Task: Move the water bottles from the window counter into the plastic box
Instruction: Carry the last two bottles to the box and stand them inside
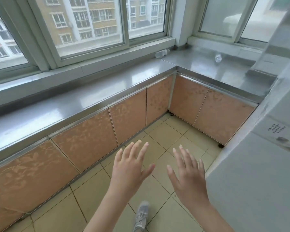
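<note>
L hand (130, 166) and R hand (188, 174) were both released, fingers spread, holding nothing, above the floor tiles (159, 144). Two water bottles: one lay on its side (161, 53) at the worktop's (90, 104) back edge by the window sill, a 2nd (218, 58) sat near the back corner, further right.

You're standing in the kitchen corner of an upper-floor flat. A steel-topped table (97, 96) runs in an L beneath sliding windows (90, 22), with pink patterned cabinet doors (84, 139) below it and beige floor tiles (166, 134) at its foot. Beyond the windows rise apartment blocks (84, 14). A white appliance (258, 164) stands at the table's right end.
</note>
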Available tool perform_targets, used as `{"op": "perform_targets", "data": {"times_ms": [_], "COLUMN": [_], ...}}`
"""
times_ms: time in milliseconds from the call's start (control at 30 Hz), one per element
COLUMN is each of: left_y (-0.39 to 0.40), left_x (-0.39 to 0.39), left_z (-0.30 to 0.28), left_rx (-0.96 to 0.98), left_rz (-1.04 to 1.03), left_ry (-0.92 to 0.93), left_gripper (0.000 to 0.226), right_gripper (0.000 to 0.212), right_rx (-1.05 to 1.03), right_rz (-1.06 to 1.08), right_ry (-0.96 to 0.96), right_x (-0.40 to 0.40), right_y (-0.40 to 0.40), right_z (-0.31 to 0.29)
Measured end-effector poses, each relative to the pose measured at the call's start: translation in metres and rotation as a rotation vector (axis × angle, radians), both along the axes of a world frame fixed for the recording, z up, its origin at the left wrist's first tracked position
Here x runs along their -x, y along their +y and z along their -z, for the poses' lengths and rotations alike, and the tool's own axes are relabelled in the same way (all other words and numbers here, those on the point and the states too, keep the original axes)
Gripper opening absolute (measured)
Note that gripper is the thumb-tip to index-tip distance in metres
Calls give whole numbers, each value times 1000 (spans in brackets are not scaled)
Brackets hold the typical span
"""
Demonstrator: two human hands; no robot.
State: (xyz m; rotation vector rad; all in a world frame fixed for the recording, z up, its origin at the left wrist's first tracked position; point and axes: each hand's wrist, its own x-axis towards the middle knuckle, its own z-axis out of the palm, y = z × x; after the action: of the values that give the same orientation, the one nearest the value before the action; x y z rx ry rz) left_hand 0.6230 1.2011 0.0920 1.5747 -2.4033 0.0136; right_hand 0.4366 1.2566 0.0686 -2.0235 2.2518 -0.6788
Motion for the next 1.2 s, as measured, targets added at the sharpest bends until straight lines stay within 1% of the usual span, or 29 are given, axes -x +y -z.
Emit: {"op": "perform_targets", "data": {"times_ms": [67,200,400,667,833,967,1100,1200], "left_y": [-43,-127,-248,-365,-439,-493,-540,-571], "left_x": [16,47,100,192,261,309,348,375], "left_z": [2,3,-7,-4,-9,-15,-18,-16], "left_rx": [-2,10,53,89,89,95,86,64], "left_rz": [24,67,167,269,260,244,224,225], "left_ry": [17,60,51,31,33,20,31,16], "left_gripper": [74,67,66,66,67,68,68,68], "right_gripper": [57,56,55,59,61,61,59,62], "right_rx": [-15,-21,-3,-48,-50,-60,-69,-81], "right_rz": [20,65,131,204,226,197,178,193], "right_ry": [3,11,-8,-11,-35,-7,39,35], "right_x": [14,42,89,183,247,293,337,368], "right_y": [-38,-110,-204,-312,-401,-463,-508,-534], "right_z": [2,-4,-24,-19,-18,-29,-37,-39]}}
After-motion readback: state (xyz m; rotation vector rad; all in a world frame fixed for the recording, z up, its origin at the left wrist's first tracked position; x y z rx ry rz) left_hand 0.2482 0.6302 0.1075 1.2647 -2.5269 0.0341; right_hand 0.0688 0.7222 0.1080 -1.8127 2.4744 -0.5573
